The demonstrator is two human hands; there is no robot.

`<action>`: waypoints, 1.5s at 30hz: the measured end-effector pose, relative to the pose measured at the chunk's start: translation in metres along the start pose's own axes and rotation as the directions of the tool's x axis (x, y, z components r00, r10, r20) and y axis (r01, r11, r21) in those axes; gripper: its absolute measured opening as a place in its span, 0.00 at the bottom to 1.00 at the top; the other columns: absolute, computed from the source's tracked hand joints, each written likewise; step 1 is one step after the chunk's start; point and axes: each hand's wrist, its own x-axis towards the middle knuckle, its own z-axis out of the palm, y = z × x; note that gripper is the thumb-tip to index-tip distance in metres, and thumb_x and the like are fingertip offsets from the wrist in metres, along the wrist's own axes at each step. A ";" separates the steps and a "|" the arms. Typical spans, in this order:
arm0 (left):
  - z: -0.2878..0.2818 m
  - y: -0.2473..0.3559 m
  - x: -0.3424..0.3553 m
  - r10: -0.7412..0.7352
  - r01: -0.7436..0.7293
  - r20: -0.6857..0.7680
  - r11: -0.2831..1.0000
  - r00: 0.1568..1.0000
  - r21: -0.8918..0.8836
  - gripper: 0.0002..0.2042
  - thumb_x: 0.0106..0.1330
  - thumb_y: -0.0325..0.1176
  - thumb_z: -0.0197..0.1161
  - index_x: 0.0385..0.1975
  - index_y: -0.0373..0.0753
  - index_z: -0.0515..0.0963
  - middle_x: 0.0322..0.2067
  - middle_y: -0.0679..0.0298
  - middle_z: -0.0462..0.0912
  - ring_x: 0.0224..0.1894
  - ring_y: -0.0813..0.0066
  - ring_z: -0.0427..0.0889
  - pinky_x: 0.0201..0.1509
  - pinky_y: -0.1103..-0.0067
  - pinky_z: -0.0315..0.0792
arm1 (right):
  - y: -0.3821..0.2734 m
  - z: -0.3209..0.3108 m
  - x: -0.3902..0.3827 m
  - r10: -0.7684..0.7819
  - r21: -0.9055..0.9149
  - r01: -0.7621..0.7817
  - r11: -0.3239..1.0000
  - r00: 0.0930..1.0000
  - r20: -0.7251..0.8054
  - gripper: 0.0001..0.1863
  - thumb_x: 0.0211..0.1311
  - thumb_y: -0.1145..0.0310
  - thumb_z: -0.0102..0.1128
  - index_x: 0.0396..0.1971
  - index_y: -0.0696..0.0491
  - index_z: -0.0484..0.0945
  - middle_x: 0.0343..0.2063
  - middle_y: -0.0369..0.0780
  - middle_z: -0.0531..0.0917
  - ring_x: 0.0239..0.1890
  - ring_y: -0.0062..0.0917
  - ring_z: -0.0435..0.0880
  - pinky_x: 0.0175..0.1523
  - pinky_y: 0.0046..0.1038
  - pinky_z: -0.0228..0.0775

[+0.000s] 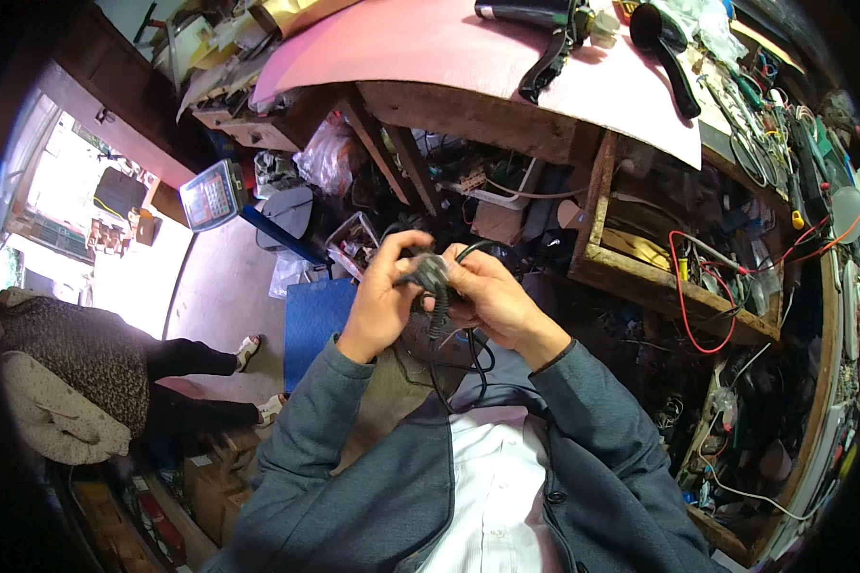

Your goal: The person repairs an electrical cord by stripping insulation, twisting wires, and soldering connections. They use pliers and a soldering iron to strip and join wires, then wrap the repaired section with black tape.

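Both hands are raised in front of my chest, closed around a black electrical cord (437, 320) with a ribbed sleeve near its end. My left hand (377, 301) pinches the bunched end of the cord. From the other side, my right hand (497, 298) grips the same bundle, its thumb pressed against it. Loops of the cord rise behind the right hand and hang below both hands toward my lap. Fingers cover part of the cord's end. Beyond my hands, a black hair dryer (530, 13) and a black curved handle piece (674, 59) lie on the pink-topped table (392, 48).
An open wooden drawer (678, 286) with wires, one a red lead (683, 286), juts out at right. Tools and cables crowd the right bench. A scale display (212, 196) on a blue post stands left of a blue mat (311, 325). Another person (76, 358) is at far left.
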 end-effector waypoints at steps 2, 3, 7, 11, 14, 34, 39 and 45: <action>-0.004 -0.012 0.006 -0.246 0.170 -0.173 0.915 0.954 -0.365 0.08 0.73 0.31 0.58 0.47 0.41 0.70 0.41 0.62 0.83 0.37 0.78 0.83 0.38 0.82 0.78 | 0.003 0.006 0.002 -0.060 -0.233 0.037 0.972 0.994 -0.092 0.11 0.77 0.59 0.51 0.38 0.51 0.72 0.32 0.32 0.80 0.22 0.10 0.70 0.24 0.15 0.58; -0.008 -0.014 0.008 -0.242 0.155 -0.184 0.907 0.953 -0.392 0.06 0.74 0.31 0.58 0.45 0.42 0.71 0.42 0.59 0.84 0.37 0.75 0.84 0.38 0.79 0.80 | 0.006 0.005 0.003 -0.147 -0.276 0.118 0.954 0.985 -0.087 0.12 0.76 0.59 0.52 0.39 0.52 0.74 0.32 0.32 0.80 0.26 0.10 0.71 0.28 0.16 0.61; -0.029 -0.025 0.011 -0.258 0.108 -0.277 0.882 0.926 -0.459 0.05 0.70 0.27 0.60 0.34 0.43 0.71 0.40 0.51 0.86 0.39 0.63 0.88 0.37 0.74 0.83 | 0.014 -0.010 0.009 -0.379 -0.418 0.301 0.857 0.918 -0.115 0.13 0.75 0.60 0.55 0.42 0.55 0.78 0.34 0.32 0.80 0.35 0.13 0.73 0.39 0.19 0.67; -0.061 -0.027 0.006 -0.209 0.032 -0.344 0.890 0.916 -0.455 0.03 0.71 0.27 0.57 0.36 0.42 0.70 0.38 0.52 0.85 0.40 0.60 0.88 0.40 0.69 0.83 | 0.000 -0.010 0.003 -0.559 -0.423 0.468 0.776 0.822 -0.114 0.12 0.76 0.62 0.52 0.39 0.57 0.74 0.34 0.37 0.84 0.41 0.17 0.81 0.47 0.20 0.71; -0.087 -0.031 0.002 -0.201 -0.012 -0.410 0.887 0.890 -0.461 0.01 0.72 0.28 0.57 0.38 0.43 0.72 0.39 0.55 0.85 0.40 0.63 0.87 0.45 0.67 0.81 | -0.014 -0.007 -0.012 -0.487 -0.281 0.440 0.853 0.865 -0.124 0.11 0.77 0.61 0.50 0.38 0.54 0.69 0.32 0.39 0.83 0.35 0.21 0.83 0.37 0.21 0.75; -0.079 -0.039 -0.005 -0.237 0.205 -0.220 0.966 0.946 -0.160 0.15 0.76 0.38 0.53 0.51 0.32 0.77 0.27 0.53 0.85 0.25 0.65 0.86 0.32 0.75 0.81 | -0.025 0.001 -0.041 -0.317 -0.582 0.273 0.766 0.948 0.028 0.13 0.77 0.63 0.48 0.43 0.57 0.77 0.19 0.30 0.72 0.22 0.11 0.71 0.27 0.18 0.62; -0.043 -0.013 -0.001 -0.180 0.163 -0.034 0.942 0.983 -0.292 0.17 0.75 0.34 0.53 0.53 0.26 0.75 0.31 0.51 0.86 0.22 0.72 0.84 0.23 0.83 0.77 | 0.000 0.005 -0.023 -0.319 -0.872 0.308 0.380 0.929 0.189 0.10 0.70 0.66 0.57 0.33 0.57 0.73 0.20 0.46 0.74 0.21 0.35 0.77 0.29 0.32 0.69; -0.024 0.004 0.000 -0.148 0.159 0.058 0.942 0.987 -0.295 0.19 0.73 0.38 0.59 0.54 0.27 0.75 0.31 0.54 0.85 0.15 0.82 0.74 0.15 0.89 0.64 | 0.025 0.009 -0.016 -0.392 -0.943 0.319 0.089 0.882 0.262 0.12 0.68 0.60 0.58 0.35 0.55 0.75 0.22 0.45 0.80 0.26 0.44 0.81 0.31 0.42 0.73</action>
